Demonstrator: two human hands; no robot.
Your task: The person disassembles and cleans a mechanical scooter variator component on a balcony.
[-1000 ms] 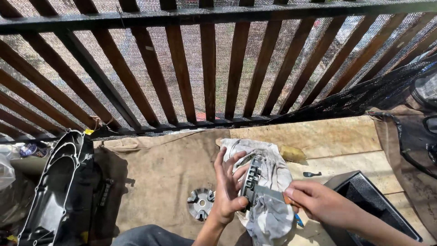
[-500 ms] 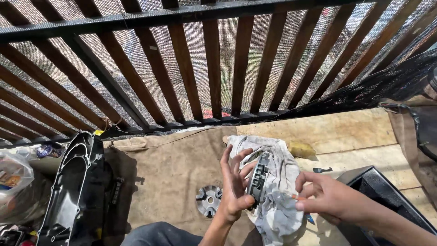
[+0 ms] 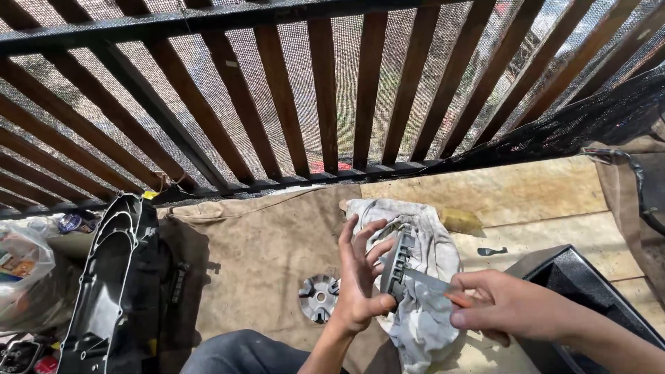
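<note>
My left hand [image 3: 359, 277] holds a round grey finned metal part [image 3: 397, 260] on edge, thumb below and fingers spread along its rim. My right hand [image 3: 500, 307] grips a thin flat metal tool [image 3: 426, 280] with an orange handle end, its tip against the finned part. Both are held over a dirty white rag [image 3: 424, 291] lying on the brown cloth [image 3: 263, 249]. A second round finned metal part [image 3: 319, 298] lies flat on the cloth just left of my left wrist.
A black plastic engine cover [image 3: 111, 284] lies at the left, a plastic bag [image 3: 24, 266] beyond it. A black box [image 3: 582, 277] sits at lower right. A brown slatted railing [image 3: 325, 104] with mesh runs across the far side. My knee [image 3: 242, 353] is at the bottom.
The view has shifted slightly. My right hand has drawn a little to the right, and the thin tool's blade now shows between it and the finned part. The left hand keeps its hold.
</note>
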